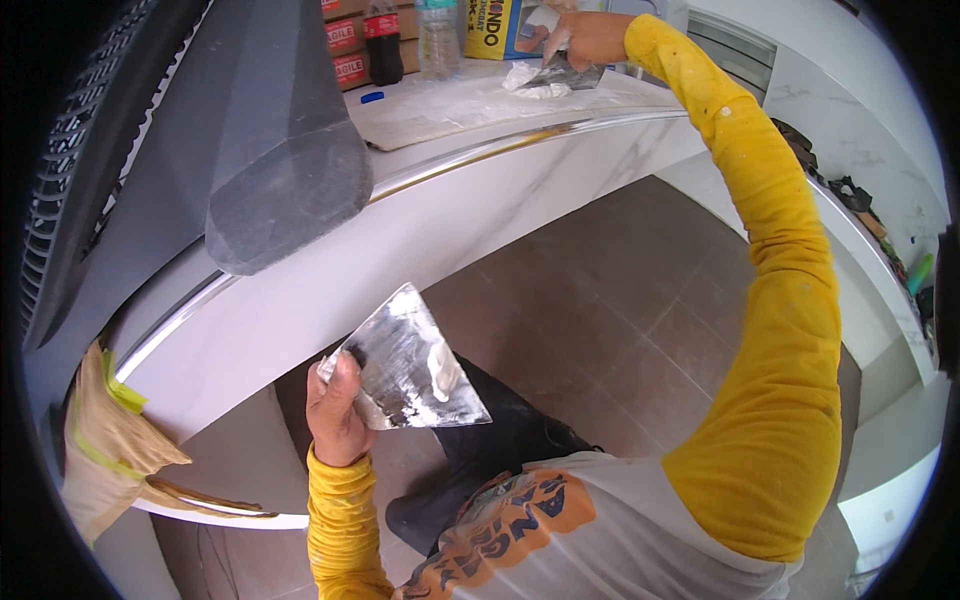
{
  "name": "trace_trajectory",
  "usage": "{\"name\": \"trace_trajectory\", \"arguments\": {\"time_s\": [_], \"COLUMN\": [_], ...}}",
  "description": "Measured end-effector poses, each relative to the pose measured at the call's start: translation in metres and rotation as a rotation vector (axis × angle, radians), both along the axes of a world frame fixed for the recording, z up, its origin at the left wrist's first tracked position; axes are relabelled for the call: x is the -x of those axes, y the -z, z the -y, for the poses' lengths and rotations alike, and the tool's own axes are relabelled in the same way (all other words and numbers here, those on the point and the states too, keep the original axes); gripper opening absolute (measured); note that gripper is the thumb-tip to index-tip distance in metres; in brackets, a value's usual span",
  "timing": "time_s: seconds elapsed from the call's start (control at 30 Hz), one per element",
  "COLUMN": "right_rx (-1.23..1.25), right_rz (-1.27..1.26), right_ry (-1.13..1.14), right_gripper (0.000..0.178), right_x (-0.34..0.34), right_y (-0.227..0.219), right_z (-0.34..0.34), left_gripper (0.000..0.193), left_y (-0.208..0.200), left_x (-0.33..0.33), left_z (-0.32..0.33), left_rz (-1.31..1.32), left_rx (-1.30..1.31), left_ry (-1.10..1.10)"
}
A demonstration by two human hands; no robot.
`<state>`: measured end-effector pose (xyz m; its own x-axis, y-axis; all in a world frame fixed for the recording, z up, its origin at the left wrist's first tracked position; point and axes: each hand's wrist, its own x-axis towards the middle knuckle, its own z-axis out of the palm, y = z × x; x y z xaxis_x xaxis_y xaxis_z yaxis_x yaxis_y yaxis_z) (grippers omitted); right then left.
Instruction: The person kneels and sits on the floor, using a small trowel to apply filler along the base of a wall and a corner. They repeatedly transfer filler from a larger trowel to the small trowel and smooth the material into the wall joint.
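Note:
My left hand is closed on the handle end of a wide metal putty knife, held up before my body. Grey-white smears cover its blade, and a small lump of white putty sticks near one edge. At the far side, my right hand grips a second putty knife, its blade tilted down over the counter. That blade touches or hangs just over a heap of white putty on a pale, stained board. My fingers partly hide both handles.
A cola bottle, a clear plastic bottle, brown cartons and a yellow-blue bag stand behind the board. A blue cap lies nearby. The counter's metal-trimmed edge curves across; a large grey object blocks the left.

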<state>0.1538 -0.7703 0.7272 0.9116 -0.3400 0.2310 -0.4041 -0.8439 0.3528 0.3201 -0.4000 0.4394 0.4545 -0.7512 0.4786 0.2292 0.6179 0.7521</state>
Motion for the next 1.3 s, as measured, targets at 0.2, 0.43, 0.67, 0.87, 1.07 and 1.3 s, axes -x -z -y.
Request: {"name": "trace_trajectory", "arguments": {"time_s": [0.2,0.43,0.67,0.87,1.07,1.3], "right_rx": [-0.19,-0.823,-1.057,-0.506,-0.435,-0.621], "right_rz": [-0.058,0.615,1.196,1.012,0.761,0.558], "right_ry": [-0.132,-0.3,-0.495,-0.085,-0.378,-0.104], "right_gripper": [0.047,0.024,0.014,0.046,0.06,0.084], "right_x": [0.014,0.084,0.128,0.191,0.173,0.128], "right_y": [-0.02,0.005,0.038,0.127,0.272,0.351], "right_z": [0.03,0.089,0.03,-0.083,-0.127,-0.106], "left_gripper": [0.047,0.042,0.039,0.036,0.034,0.036], "left_y": [-0.011,-0.022,-0.031,-0.023,0.03,0.078], "left_x": [0.004,0.032,0.075,0.1,0.106,0.083], "left_z": [0.016,0.056,0.116,0.161,0.196,0.203], "left_rz": [0.004,-0.326,-0.404,-0.557,-0.658,-0.648], "left_rx": [-0.019,-0.137,-0.222,-0.294,-0.343,-0.447], "left_ry": [0.015,0.342,0.639,0.837,0.99,0.739]}}
